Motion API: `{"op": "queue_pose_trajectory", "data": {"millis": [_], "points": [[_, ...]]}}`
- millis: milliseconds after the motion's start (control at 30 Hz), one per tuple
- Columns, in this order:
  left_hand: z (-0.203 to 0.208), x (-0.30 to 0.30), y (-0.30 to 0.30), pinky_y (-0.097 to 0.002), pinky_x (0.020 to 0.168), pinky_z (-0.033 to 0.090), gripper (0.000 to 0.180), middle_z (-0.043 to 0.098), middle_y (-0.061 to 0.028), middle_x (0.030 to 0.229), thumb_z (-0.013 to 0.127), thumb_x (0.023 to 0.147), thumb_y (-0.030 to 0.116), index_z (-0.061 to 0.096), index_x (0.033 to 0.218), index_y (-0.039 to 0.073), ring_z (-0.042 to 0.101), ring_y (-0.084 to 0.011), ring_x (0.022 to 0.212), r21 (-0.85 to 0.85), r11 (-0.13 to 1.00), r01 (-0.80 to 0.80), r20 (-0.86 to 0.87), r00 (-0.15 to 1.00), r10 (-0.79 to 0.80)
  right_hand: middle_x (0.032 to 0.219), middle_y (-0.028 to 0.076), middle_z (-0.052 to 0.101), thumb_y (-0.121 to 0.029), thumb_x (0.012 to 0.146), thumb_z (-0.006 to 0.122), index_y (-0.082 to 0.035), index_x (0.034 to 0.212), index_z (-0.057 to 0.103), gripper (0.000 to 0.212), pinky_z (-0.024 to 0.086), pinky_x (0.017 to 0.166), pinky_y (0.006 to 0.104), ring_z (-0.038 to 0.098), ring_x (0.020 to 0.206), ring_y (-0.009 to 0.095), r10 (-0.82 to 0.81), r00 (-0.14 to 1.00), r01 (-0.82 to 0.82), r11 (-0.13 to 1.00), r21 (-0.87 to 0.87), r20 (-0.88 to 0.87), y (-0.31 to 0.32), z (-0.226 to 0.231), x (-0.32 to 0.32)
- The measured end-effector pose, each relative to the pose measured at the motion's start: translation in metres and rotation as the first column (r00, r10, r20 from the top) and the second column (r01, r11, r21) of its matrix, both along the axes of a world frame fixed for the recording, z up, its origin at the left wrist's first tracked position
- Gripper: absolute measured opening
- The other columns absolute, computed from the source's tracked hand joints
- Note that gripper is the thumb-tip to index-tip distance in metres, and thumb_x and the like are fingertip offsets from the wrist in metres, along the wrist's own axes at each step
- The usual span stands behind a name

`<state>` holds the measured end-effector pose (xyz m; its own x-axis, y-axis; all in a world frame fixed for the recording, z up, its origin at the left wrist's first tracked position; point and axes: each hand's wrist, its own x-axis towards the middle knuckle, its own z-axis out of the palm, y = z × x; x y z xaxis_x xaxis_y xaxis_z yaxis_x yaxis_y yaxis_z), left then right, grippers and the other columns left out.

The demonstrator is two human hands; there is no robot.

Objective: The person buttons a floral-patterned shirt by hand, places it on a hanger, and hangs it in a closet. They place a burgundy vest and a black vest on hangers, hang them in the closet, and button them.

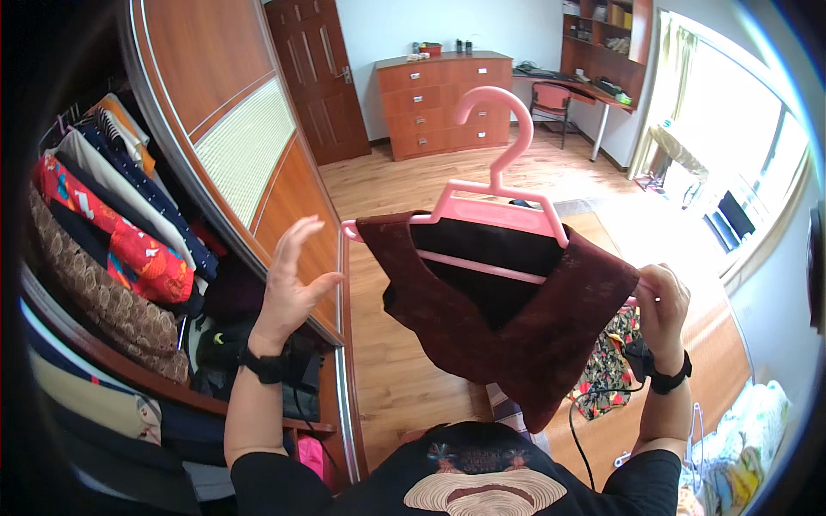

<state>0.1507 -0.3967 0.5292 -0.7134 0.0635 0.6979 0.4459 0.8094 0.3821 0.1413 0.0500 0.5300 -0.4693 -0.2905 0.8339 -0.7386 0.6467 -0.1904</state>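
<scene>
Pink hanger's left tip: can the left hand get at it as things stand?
Likely yes: the open left hand is just beside the tip, which pokes out past the maroon garment, and nothing visible blocks the gap.

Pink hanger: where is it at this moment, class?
In the head view, the pink hanger is just right of centre, draped with the dark red garment, its hook overlapping the chest of drawers behind.
</scene>
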Motion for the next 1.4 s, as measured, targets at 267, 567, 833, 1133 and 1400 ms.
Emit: {"op": "queue_pose_trajectory", "data": {"millis": [267, 567, 833, 1133, 1400], "points": [[0.017, -0.004, 0.024, -0.0342, 0.074, 0.044, 0.031, 0.058, -0.0112, 0.089, 0.068, 0.077, 0.02, 0.056, 0.102, 0.006, 0.056, -0.0275, 0.083, -0.186, 0.982, 0.043, -0.03, 0.998, -0.049, 0.07, 0.009, 0.053, 0.005, 0.076, 0.057, 0.0, 0.086, 0.054, 0.012, 0.043, 0.056, 0.0267, 0.053, 0.059, 0.019, 0.193, 0.976, -0.186, 0.98, -0.075, 0.101, -0.008, -0.002, -0.035], [0.036, 0.004, 0.028, -0.0264, 0.059, 0.044, 0.017, 0.057, -0.0079, 0.07, 0.062, 0.084, 0.018, 0.058, 0.086, 0.002, 0.056, -0.0182, 0.064, -0.018, 0.999, -0.051, -0.081, 0.996, 0.049, 0.089, 0.002, 0.055, -0.005, 0.088, 0.051, -0.001, 0.116, 0.05, 0.028, 0.046, 0.069, 0.0216, 0.053, 0.079, 0.008, 0.68, 0.576, -0.401, 0.718, -0.568, 0.453, 0.0, 0.016, -0.077], [0.035, 0.023, 0.022, -0.0238, 0.06, 0.044, 0.019, 0.059, -0.0051, 0.072, 0.063, 0.084, 0.018, 0.059, 0.088, 0.0, 0.055, -0.0113, 0.066, 0.053, 0.992, -0.118, -0.025, 0.992, 0.12, 0.09, 0.003, 0.056, -0.002, 0.079, 0.064, -0.001, 0.111, 0.054, 0.034, 0.045, 0.065, 0.0195, 0.055, 0.076, 0.007, 0.533, 0.664, -0.434, 0.846, -0.311, 0.524, -0.02, 0.02, -0.107], [0.052, 0.041, 0.025, -0.0265, 0.063, 0.045, 0.017, 0.06, -0.0074, 0.075, 0.065, 0.082, 0.015, 0.06, 0.089, 0.001, 0.057, -0.0161, 0.068, -0.049, 0.968, -0.245, -0.174, 0.957, 0.234, 0.08, 0.005, 0.051, -0.009, 0.08, 0.063, 0.0, 0.098, 0.053, 0.022, 0.041, 0.059, 0.0233, 0.047, 0.071, 0.01, 0.461, 0.812, -0.509, 0.859, 0.049, 0.359, -0.048, 0.052, -0.105], [0.056, 0.048, 0.036, -0.0259, 0.065, 0.046, 0.015, 0.06, -0.0077, 0.075, 0.067, 0.079, 0.01, 0.061, 0.089, 0.0, 0.058, -0.0168, 0.07, 0.012, 0.966, -0.259, -0.181, 0.949, 0.257, 0.079, 0.012, 0.051, -0.008, 0.076, 0.064, 0.0, 0.091, 0.054, 0.019, 0.043, 0.064, 0.0308, 0.053, 0.071, 0.025, 0.303, 0.953, -0.298, 0.947, 0.119, -0.028, -0.064, 0.04, -0.107]]}}
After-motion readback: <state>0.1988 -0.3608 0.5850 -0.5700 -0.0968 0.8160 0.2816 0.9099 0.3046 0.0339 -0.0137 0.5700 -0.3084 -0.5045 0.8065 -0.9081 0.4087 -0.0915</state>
